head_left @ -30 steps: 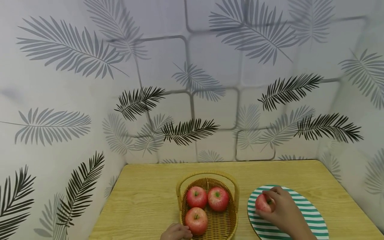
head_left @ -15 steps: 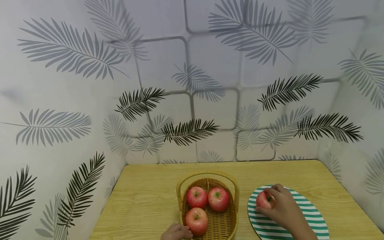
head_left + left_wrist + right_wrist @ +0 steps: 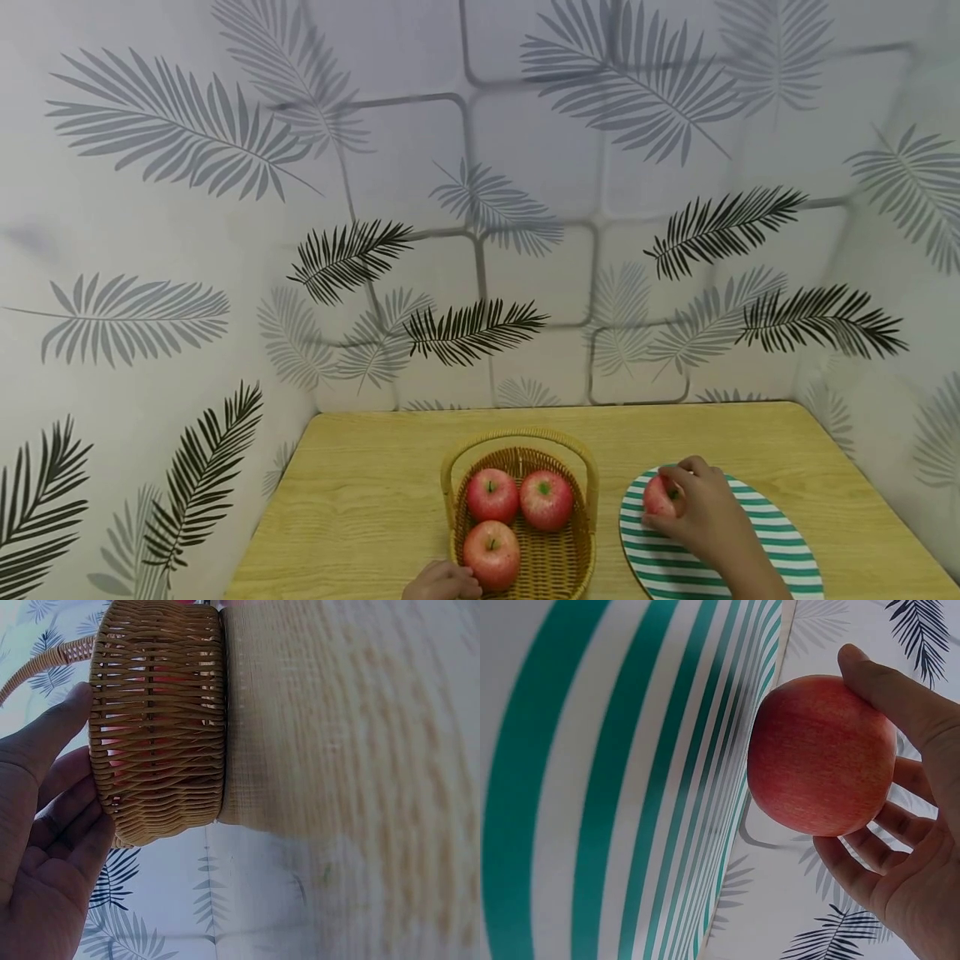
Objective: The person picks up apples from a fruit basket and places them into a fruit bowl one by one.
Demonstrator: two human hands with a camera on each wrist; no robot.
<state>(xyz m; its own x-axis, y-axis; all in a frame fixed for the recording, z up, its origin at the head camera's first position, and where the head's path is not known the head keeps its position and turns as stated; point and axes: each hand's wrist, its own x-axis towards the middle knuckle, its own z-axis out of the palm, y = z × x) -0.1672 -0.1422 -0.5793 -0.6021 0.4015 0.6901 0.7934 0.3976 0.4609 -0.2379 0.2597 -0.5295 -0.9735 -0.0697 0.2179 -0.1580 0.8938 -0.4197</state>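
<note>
A red apple [image 3: 658, 497] is held in my right hand [image 3: 708, 512], low over the left part of a flat round mat [image 3: 780, 542] with green and white stripes. In the right wrist view the thumb lies on one side of the apple [image 3: 821, 757] and the fingers on the other. My left hand [image 3: 442, 581] grips the near left rim of a woven wicker basket [image 3: 543, 571]. The left wrist view has its thumb and fingers right at the rim of the basket [image 3: 157, 727]. Three red apples sit inside, one apple [image 3: 491, 556] close to the left fingertips.
The basket's arched handle [image 3: 517, 432] stands upright over its far part. Basket and mat stand side by side on a light wooden table [image 3: 360, 483]. Behind the table's back edge rises a wall [image 3: 525, 275] with a leaf pattern.
My right hand has shifted slightly right and away from me with the apple, over the mat. The left hand and the basket have stayed in place.
</note>
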